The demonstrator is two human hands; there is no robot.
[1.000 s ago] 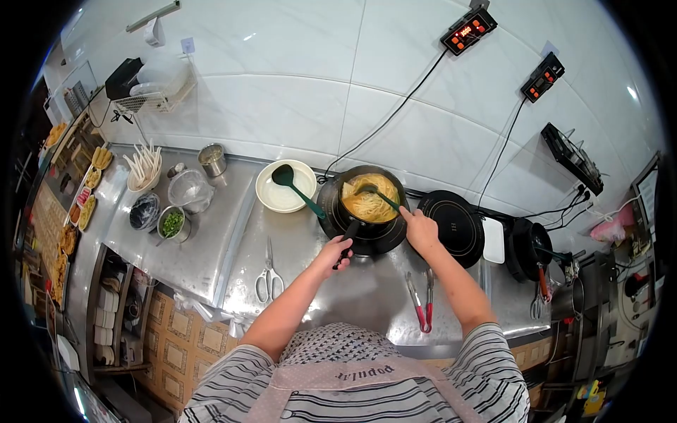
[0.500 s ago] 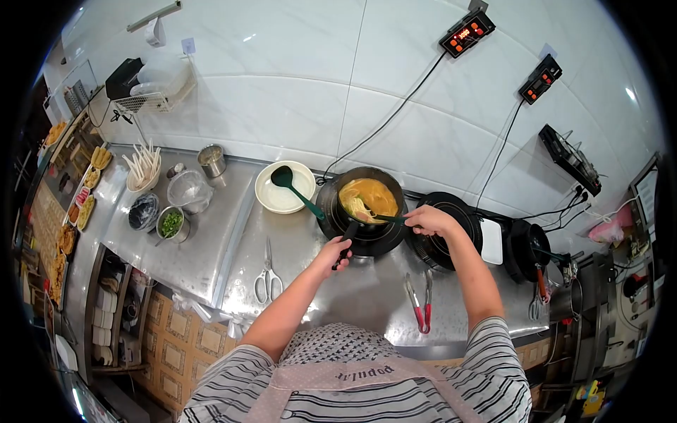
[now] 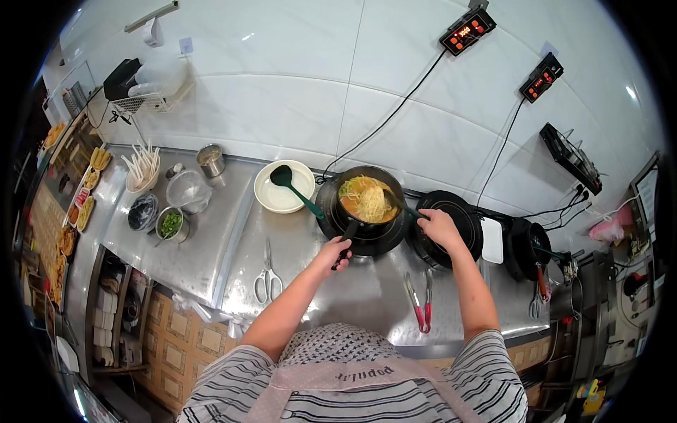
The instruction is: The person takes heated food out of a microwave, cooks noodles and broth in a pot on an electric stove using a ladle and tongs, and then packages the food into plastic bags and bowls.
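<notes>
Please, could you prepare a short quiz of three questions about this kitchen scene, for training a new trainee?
1. What does the left hand hold?
2. True or false: the ladle rests in the white bowl, with its handle over the rim.
3. Complete: the tongs on the counter have ___ grips.

Key:
1. The pot handle.
2. True.
3. Red.

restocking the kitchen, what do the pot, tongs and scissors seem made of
Pot: probably coated metal, judging by its smooth dark wall. Tongs: likely polished steel, by their shine; opaque red grips, maybe silicone or plastic. Scissors: probably steel, silvery throughout.
</notes>
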